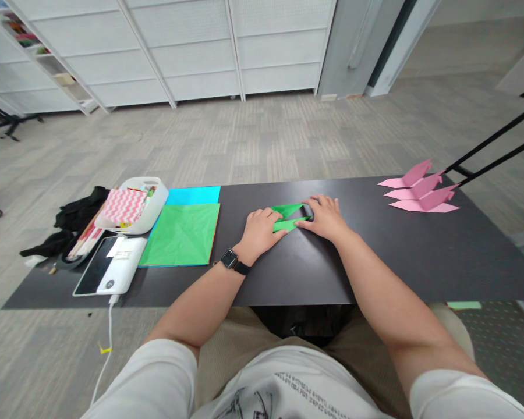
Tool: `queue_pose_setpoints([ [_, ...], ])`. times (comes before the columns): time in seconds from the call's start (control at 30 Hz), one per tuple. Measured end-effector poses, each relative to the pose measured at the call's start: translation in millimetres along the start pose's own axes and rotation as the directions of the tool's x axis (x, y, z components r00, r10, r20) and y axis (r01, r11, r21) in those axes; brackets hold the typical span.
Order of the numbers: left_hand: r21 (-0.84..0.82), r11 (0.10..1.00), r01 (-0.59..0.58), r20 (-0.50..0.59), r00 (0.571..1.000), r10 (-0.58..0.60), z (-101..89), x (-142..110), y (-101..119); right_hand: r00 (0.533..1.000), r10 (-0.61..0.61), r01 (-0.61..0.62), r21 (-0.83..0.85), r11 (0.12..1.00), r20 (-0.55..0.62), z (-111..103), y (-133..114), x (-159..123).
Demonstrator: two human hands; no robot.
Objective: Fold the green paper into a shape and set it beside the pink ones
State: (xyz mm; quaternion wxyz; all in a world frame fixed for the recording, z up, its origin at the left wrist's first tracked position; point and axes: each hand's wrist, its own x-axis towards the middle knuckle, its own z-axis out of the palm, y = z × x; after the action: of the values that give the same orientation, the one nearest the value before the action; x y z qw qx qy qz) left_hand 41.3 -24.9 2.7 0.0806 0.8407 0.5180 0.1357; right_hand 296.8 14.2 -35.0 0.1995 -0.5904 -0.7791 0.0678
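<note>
A small folded green paper piece [288,216] lies on the black table [314,267] in front of me. My left hand [259,230] presses on its left end with fingers curled down over the paper. My right hand [325,215] rests on its right end, fingers bent and pinching the paper's tips against the table. A watch sits on my left wrist.
A stack of green and blue paper sheets [183,233] lies to the left, beside a white basket [135,206] of patterned paper, a white device [111,265] with a cable and black cloth [76,218]. Three pink folded paper pieces [419,192] sit at the far right.
</note>
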Motion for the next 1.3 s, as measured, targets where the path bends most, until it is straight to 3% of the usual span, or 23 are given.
queue_pose_setpoints([
  [0.37,-0.013,1.0,0.009,0.011,1.0,-0.009,-1.0,0.7,0.3,0.979,0.201,-0.2,-0.027,0.979,0.016,-10.4,26.3,3.7],
  [0.63,-0.004,1.0,0.007,-0.001,1.0,-0.007,4.0,0.3,-2.7,0.975,0.209,-0.208,0.014,0.978,-0.079,-19.5,38.0,6.1],
  [0.77,-0.014,1.0,0.0,-0.01,1.0,-0.001,5.6,0.1,-4.0,0.994,0.095,-0.089,0.089,0.992,-0.06,-28.1,28.1,7.6],
  [0.87,-0.024,1.0,-0.008,-0.029,1.0,0.007,7.6,0.5,-4.5,0.994,-0.08,0.066,0.169,0.983,0.077,-33.2,13.1,5.3],
  [1.0,-0.027,1.0,-0.001,-0.054,0.999,-0.001,10.1,3.3,-2.8,0.902,-0.389,0.321,0.313,0.894,0.186,-32.5,-9.0,-0.5],
  [1.13,-0.025,1.0,0.003,-0.051,0.999,-0.004,11.5,6.3,-2.1,0.869,-0.48,0.416,0.348,0.84,0.123,-25.2,-22.4,-4.0],
  [1.3,-0.05,0.999,-0.015,-0.041,0.999,0.013,10.2,5.7,-6.5,0.847,-0.515,0.441,0.365,0.82,0.133,-15.1,-24.2,-4.2],
])
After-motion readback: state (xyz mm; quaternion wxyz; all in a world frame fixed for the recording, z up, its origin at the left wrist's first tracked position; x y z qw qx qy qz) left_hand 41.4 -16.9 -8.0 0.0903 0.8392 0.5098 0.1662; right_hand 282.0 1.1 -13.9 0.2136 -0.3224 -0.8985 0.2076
